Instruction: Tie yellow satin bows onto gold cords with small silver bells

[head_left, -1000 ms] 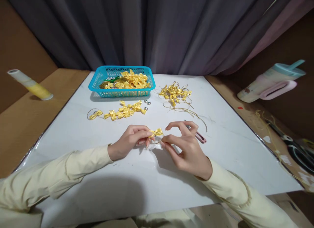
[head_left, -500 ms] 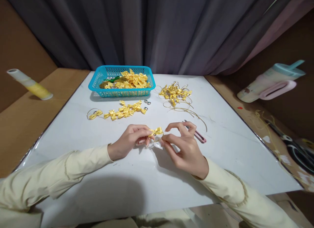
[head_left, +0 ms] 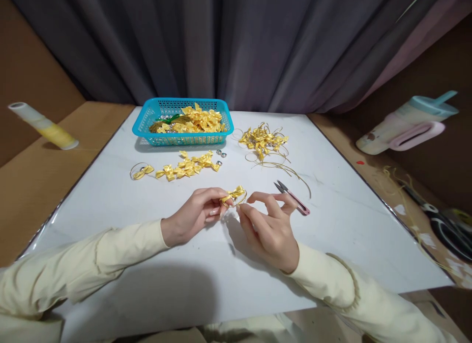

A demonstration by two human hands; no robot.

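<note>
My left hand (head_left: 195, 212) pinches a small yellow satin bow (head_left: 236, 191) between thumb and fingers, above the white tabletop. A thin gold cord (head_left: 243, 199) loops around the right side of this bow. With thumb and index finger close together, my right hand (head_left: 271, 230) pinches at the cord just below the bow; its other fingers are bent and raised. Thread snips (head_left: 293, 198) with pink handles and dark blades lie just beyond my right hand. The exact grip on the cord is partly hidden by the fingertips.
A blue basket (head_left: 182, 139) of yellow bows and gold cord stands at the back. Loose bows (head_left: 190, 166) and silver beads (head_left: 221, 155) lie before it. Corded bows (head_left: 263, 139) are heaped right of it. A tumbler (head_left: 405, 124) and black-handled scissors (head_left: 442, 230) stand or lie far right.
My right hand has moved slightly left and down, uncovering the snips' blades. The cord now forms a visible loop around the bow. My left hand keeps its hold.
</note>
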